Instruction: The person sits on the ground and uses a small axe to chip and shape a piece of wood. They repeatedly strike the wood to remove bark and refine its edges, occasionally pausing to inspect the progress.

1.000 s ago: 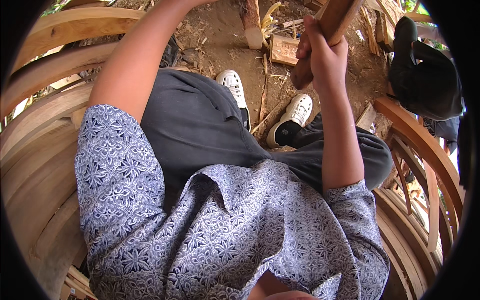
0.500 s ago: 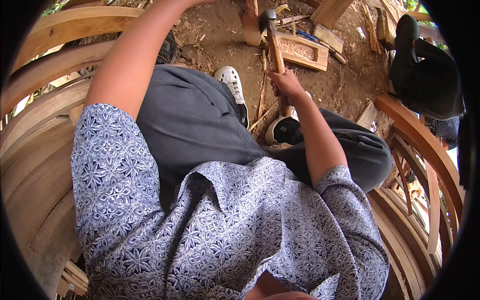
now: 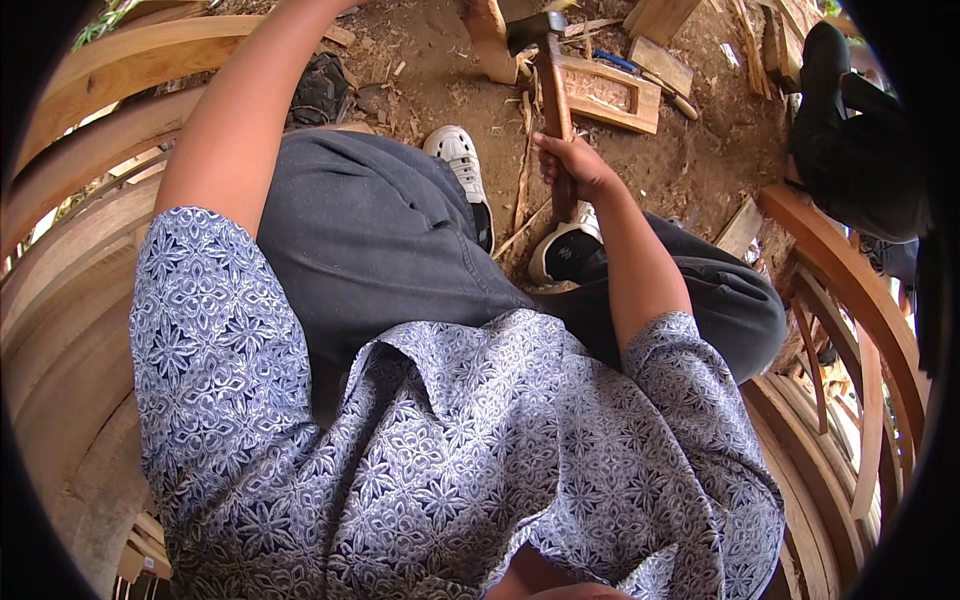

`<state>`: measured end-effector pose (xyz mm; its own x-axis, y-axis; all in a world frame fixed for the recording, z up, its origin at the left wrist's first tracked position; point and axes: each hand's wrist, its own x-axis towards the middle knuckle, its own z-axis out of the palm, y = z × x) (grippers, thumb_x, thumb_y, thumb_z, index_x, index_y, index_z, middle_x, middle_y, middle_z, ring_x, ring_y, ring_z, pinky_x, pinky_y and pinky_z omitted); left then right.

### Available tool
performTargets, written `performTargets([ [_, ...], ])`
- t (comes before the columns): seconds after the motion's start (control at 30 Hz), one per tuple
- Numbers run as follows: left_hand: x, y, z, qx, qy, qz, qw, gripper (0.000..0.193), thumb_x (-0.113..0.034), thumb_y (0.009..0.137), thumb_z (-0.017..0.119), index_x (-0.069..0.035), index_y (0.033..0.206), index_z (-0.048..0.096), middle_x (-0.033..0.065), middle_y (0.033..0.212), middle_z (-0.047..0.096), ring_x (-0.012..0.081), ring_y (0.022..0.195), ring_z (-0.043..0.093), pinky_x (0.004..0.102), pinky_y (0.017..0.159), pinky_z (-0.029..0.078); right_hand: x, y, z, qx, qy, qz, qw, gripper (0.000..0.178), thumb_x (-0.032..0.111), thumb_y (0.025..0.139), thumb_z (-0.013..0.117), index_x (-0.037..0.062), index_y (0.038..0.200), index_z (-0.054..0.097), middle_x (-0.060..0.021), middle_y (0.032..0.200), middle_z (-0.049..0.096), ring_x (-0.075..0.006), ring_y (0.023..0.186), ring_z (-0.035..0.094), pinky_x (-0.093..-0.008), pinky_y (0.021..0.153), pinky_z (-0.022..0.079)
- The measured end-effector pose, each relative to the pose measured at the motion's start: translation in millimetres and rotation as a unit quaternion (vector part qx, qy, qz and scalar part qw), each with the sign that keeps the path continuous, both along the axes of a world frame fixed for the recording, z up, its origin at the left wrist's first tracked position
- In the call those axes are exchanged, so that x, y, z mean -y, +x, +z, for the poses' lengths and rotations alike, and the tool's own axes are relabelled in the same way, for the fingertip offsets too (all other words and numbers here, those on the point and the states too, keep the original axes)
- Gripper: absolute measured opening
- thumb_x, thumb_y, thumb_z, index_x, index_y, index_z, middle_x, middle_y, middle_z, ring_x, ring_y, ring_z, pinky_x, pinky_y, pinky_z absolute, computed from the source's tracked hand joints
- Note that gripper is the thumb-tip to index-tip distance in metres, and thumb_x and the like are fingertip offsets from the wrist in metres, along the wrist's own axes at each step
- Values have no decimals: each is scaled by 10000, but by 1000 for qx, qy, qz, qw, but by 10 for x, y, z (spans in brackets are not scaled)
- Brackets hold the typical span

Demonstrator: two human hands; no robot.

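One hammer [image 3: 555, 105] is in the person's right hand [image 3: 578, 165], which is closed around its handle [image 3: 557, 120], near a hollowed wood block [image 3: 610, 94], while the left hand is beyond the upper edge, its grip impossible to tell.

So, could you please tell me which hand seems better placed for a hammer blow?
Probably the right hand: it holds the hammer by its handle, its head beside a piece of wood in view. The left forearm runs past the top edge, so the left hand's grip cannot be seen.
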<state>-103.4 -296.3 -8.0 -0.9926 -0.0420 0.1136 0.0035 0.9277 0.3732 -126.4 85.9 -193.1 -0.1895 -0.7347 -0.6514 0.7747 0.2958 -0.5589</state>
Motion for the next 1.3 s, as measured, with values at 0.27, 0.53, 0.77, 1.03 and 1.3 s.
performTargets([
  [0.27,996,883,-693,64,53,183,980,635,-536,997,608,-24,1368,544,216,1229,683,367,1179,654,465,970,504,-196,232,-129,40,94,-79,992,267,284,971,697,128,879,501,12,654,483,-133,557,490,-321,526,459],
  [0.53,492,468,-230,38,38,124,991,567,-440,1041,571,46,1326,511,293,1260,630,410,1221,605,455,989,482,441,37,789,-321,138,23,937,249,252,957,716,64,870,578,2,654,549,-103,526,531,-297,488,464],
  [0.77,-170,141,143,11,-28,-16,999,489,-447,1028,565,24,1156,527,305,1149,644,477,1108,613,522,906,492,449,231,661,-406,253,68,876,343,307,912,762,9,1038,648,-36,693,610,-159,547,602,-349,510,502],
  [1.03,-321,37,127,-34,-38,-55,997,405,-393,1018,594,-2,1106,532,291,1074,659,471,1064,627,534,880,498,271,156,491,-224,205,15,953,277,244,944,753,102,911,518,13,670,515,-113,511,503,-311,458,450],
  [1.3,-188,-126,131,-26,-2,-91,995,405,-394,1017,604,-22,1165,548,273,1122,659,463,1098,624,514,895,500,-44,187,236,-7,29,-54,998,315,315,959,743,137,893,491,28,683,490,-114,571,489,-316,510,440],
])
